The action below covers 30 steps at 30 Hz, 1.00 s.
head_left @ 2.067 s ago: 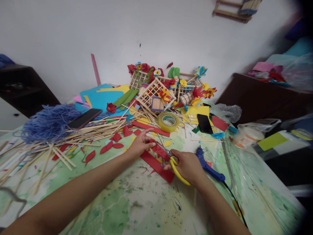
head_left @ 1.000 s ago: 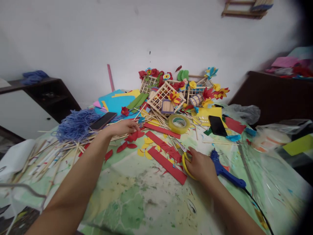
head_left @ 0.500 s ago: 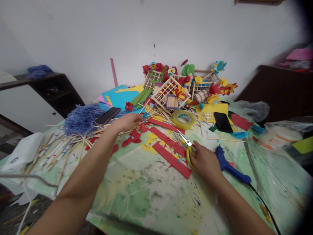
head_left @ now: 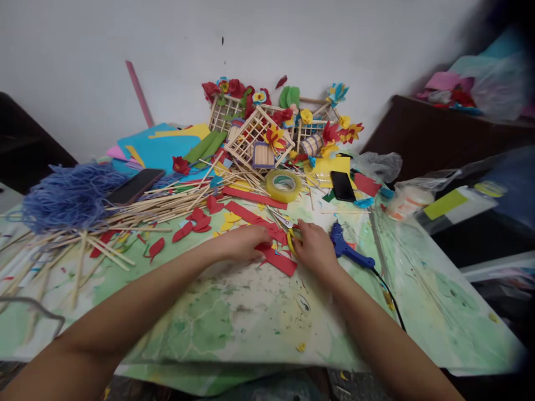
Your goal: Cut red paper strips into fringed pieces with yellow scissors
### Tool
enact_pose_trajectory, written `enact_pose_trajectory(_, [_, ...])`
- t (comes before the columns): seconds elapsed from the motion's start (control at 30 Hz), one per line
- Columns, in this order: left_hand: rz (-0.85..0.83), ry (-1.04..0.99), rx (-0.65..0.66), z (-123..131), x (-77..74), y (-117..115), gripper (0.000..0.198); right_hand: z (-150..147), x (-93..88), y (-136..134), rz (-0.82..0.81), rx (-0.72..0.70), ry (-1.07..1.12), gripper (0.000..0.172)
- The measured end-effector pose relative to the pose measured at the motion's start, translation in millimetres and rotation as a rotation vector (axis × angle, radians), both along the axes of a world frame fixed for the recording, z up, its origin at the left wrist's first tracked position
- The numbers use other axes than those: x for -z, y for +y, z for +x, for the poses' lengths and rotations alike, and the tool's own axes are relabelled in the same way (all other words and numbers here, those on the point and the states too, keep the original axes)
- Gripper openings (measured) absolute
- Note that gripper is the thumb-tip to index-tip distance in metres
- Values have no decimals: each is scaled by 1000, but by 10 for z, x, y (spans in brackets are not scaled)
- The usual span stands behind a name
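Note:
My right hand (head_left: 314, 245) is closed round the yellow handles of a pair of scissors (head_left: 286, 223), whose metal blades point away to the upper left, slightly parted. My left hand (head_left: 247, 243) lies over the left end of the nearest red paper strip (head_left: 281, 262), fingers curled in on red paper; the fingertips are partly hidden. Two more red strips, a middle one (head_left: 243, 213) and a far one (head_left: 254, 197), lie beyond it. Red petal-shaped cutouts (head_left: 196, 221) and yellow cutouts (head_left: 229, 220) are scattered left of the strips.
Behind stand stick lattices (head_left: 259, 139) with paper flowers. A tape roll (head_left: 283, 185) sits before them. At right are a blue glue gun (head_left: 351, 250) and a phone (head_left: 343, 186). Bamboo sticks (head_left: 179, 197), blue yarn (head_left: 71, 195) and another phone (head_left: 136, 186) are at left.
My left hand has come from the sticks and petals at the back towards me and right, onto the nearest red strip. My right hand still holds the scissors. The view has turned to the right.

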<state>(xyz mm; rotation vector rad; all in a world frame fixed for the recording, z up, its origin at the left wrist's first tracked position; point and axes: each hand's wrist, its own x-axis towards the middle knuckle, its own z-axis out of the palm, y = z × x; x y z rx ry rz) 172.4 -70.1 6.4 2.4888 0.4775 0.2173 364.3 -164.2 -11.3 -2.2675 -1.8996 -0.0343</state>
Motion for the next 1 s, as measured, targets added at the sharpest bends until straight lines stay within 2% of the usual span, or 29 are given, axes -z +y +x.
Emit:
enact_pose_trajectory(0.23, [123, 80, 29, 11, 68, -13, 20, -50, -74, -29, 82, -12, -20, 44])
enact_pose_trajectory(0.37, [34, 22, 54, 5, 69, -27, 23, -91, -102, -45, 195, -187, 42, 40])
enact_pose_trajectory(0.47, [-5, -5, 58, 6, 64, -14, 22, -113, -97, -58, 216, -327, 112, 32])
enact_pose_trajectory(0.57, [-4, -29, 37, 14, 23, 17, 15, -110, -94, -71, 227, -388, 192, 31])
enact_pose_trajectory(0.7, [-65, -71, -109, 34, -74, 30, 12, -92, -75, -83, 247, -389, 335, 36])
enact_pose_trajectory(0.8, [-51, -85, -220, 47, -113, 19, 12, -103, -38, -88, 315, -357, 462, 31])
enact_pose_trajectory(0.93, [1, -138, -228, 51, -108, 10, 11, -121, -9, -102, 476, -301, 508, 21])
enact_pose_trajectory(1.0, [55, -238, -270, 47, -111, -4, 12, -93, -28, -114, 531, -255, 502, 22])
